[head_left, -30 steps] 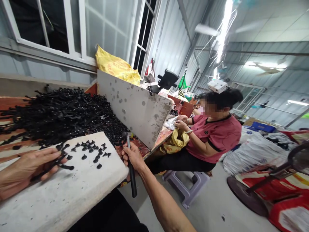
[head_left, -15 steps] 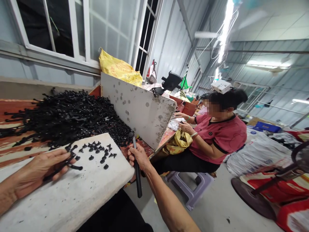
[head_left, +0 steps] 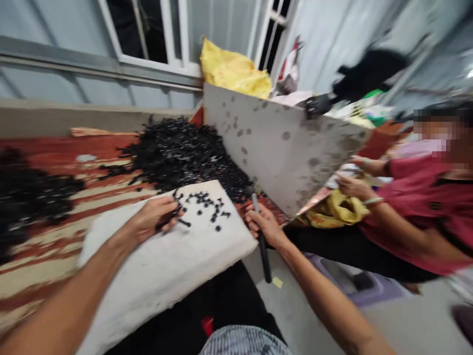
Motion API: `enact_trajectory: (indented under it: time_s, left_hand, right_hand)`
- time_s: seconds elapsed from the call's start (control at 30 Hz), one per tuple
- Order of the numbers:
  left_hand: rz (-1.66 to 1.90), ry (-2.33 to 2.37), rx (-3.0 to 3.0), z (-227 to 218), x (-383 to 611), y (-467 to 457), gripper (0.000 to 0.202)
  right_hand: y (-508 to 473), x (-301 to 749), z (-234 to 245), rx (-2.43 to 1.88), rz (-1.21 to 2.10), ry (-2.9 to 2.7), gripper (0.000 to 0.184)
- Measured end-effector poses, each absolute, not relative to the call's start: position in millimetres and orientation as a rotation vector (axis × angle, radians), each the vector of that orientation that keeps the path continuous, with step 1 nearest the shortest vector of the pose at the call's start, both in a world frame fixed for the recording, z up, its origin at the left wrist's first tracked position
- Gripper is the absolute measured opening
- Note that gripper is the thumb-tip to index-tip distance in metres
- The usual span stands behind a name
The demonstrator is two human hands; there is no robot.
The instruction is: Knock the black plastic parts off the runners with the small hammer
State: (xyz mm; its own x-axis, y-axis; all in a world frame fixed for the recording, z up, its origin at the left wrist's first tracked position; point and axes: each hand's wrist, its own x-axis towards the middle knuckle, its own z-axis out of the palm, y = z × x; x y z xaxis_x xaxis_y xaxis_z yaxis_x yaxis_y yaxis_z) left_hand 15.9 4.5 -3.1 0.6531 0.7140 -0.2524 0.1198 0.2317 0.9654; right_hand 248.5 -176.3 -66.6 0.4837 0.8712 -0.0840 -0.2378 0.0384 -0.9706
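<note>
At far left, blurred, a dark mound (head_left: pixel 29 202) on a worktop (head_left: pixel 40 256) striped red and cream. Next, flat on the same surface, a small white scrap (head_left: pixel 86 158). Then the left hand (head_left: pixel 150 219), over a thick white block (head_left: pixel 166 276), thumb and fingers pinched round black knobbed strips (head_left: pixel 185 223), with ends poking out past the fingertips; cannot tell how many. Behind the block, a large pile of similar black pieces (head_left: pixel 177 153), spread rightward along the foot of an upright board. On the block's far right portion, just beside the held strips, a loose scatter of small black studs (head_left: pixel 218 228). Above and behind, a crumpled yellow sack (head_left: pixel 232 69) over the top edge of that grey, dark-spotted board (head_left: pixel 266 143). Just off the block's right corner, the right hand (head_left: pixel 266 224), fingers wrapped round a slim black-handled tool (head_left: pixel 263 256), tilted, metal shaft upward; cannot tell the exact shape of the blurred upper end. Below, on the floor, a yellow paper scrap (head_left: pixel 277 282). Farther right, a yellow bag (head_left: pixel 336 209), then a purple stool (head_left: pixel 362 291) beneath a seated co-worker (head_left: pixel 417 197) in a pinkish-red shirt, both hands raised near the board's right end.
</note>
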Motion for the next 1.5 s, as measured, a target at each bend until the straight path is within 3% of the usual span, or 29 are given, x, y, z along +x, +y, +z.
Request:
enact_trajectory:
  time_s: [0.07,0.2,0.7,1.07,1.5]
  left_hand:
    - [0.463,0.777,1.26,-10,17,10,0.022]
    - [0.435,0.755,1.231,-21,15,18,0.025]
    - [0.324,0.814,1.272,-30,11,19,0.036]
    - [0.163,0.894,1.608,21,14,24,0.02]
    - [0.218,0.935,1.281,-11,6,13,0.028]
  right_hand:
    - [-176,249,-66,-1.22,0.961,-0.664,0.022]
    - [-174,249,-62,-1.231,0.978,-0.7,0.033]
    - [-172,254,-54,-1.391,1.057,-0.686,0.04]
    - [-174,256,-62,-1.397,1.043,-0.676,0.038]
    - [-174,251,-57,-1.445,0.991,-0.644,0.04]
